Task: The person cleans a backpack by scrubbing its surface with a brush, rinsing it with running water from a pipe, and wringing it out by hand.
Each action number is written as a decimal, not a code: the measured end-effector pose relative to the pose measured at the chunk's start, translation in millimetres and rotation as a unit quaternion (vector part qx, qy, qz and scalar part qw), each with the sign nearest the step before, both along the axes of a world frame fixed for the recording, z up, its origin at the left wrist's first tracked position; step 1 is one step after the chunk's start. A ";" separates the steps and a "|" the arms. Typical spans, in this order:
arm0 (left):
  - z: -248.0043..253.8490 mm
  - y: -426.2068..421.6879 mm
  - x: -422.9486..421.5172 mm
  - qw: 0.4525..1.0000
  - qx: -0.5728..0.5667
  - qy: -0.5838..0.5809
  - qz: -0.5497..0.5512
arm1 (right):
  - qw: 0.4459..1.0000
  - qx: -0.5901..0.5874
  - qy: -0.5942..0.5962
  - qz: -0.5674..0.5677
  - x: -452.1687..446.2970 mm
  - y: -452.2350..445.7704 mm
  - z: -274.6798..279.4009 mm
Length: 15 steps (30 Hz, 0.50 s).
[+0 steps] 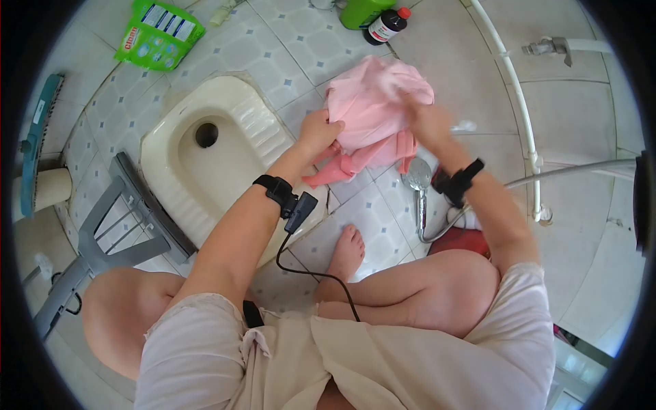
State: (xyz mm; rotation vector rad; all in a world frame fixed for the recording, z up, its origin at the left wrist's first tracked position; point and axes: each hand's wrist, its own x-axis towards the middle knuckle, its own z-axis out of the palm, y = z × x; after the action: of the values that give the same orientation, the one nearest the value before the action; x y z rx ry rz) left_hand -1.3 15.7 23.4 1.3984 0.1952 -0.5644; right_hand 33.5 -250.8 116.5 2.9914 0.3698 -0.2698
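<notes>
A pink garment (369, 102) with darker pink trim lies bunched on the tiled floor. My left hand (320, 132) is closed on its left edge, thumb on top of the cloth. Over the garment's right side is my right hand (428, 124), smeared by motion, so its fingers and anything in them cannot be made out. A whitish blur shows on the cloth between the hands. Just below the garment a chrome shower head (418, 175) rests on the tiles, near my right wrist.
To the left is a squat toilet (160, 154). A grey squeegee-like tool (123, 205) and a teal brush head (37, 137) stand further left. A green detergent bag (160, 34), a dark bottle (387, 27) and a green container (362, 10) are at the back. A white pipe (519, 96) runs along the right wall.
</notes>
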 end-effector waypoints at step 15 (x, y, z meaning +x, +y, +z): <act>0.3 1.8 -5.8 0.998 -0.013 0.053 0.017 | 0.986 -0.071 0.125 0.089 -7.8 25.6 -28.7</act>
State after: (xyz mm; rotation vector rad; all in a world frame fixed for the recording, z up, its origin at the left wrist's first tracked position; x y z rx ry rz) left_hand -7.1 17.5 23.7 1.3393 0.2952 -0.6113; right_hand 25.7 -225.2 87.7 2.7660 0.6116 -0.6277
